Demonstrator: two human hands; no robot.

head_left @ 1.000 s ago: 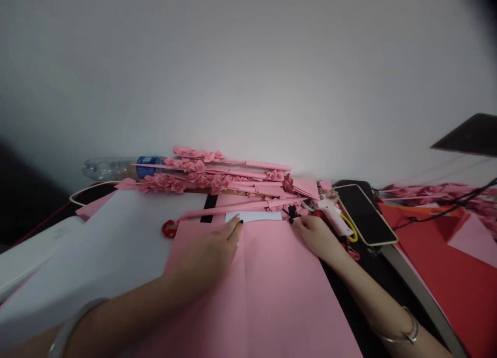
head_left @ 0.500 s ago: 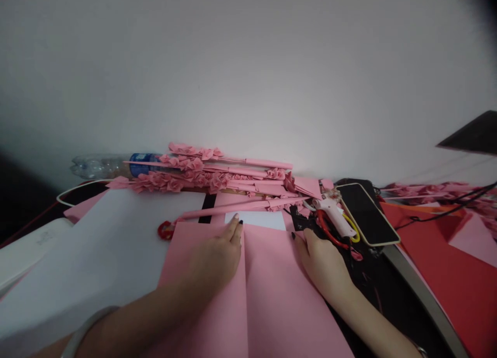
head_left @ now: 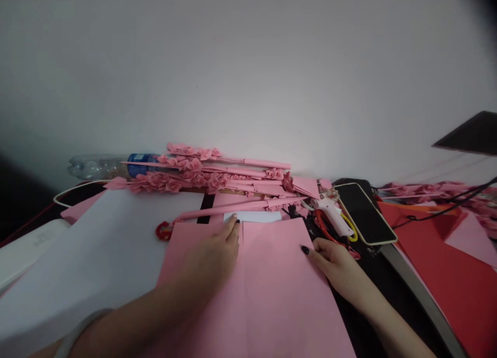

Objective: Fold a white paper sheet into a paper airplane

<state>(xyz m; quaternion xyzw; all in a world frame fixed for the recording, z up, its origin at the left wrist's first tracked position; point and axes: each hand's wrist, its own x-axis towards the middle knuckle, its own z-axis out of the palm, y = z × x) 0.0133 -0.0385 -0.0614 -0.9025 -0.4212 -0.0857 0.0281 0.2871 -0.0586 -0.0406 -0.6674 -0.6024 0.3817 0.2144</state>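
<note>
A large sheet of pink paper (head_left: 287,285) with a crease down its middle lies in front of me. On its left half rests my left hand (head_left: 217,254), laid flat with fingers stretched to the top edge beside the crease. My right hand (head_left: 334,262) pinches the sheet's right edge, thumb on top and the other fingers partly hidden beneath. Behind the top edge a strip of white paper (head_left: 256,216) shows. Just beyond it lies a rolled pink paper stem (head_left: 225,209).
Pink paper flowers (head_left: 163,182) lie along the wall by a plastic bottle (head_left: 104,166). To the right are a pale glue gun (head_left: 334,218), red-handled pliers (head_left: 322,226), a phone (head_left: 365,213) and red paper (head_left: 430,254). White sheets (head_left: 93,249) lie at left.
My right hand has slid right and toward me, from the top edge to the right edge of the pink paper. The right half lies more spread out. The left hand stays nearly still.
</note>
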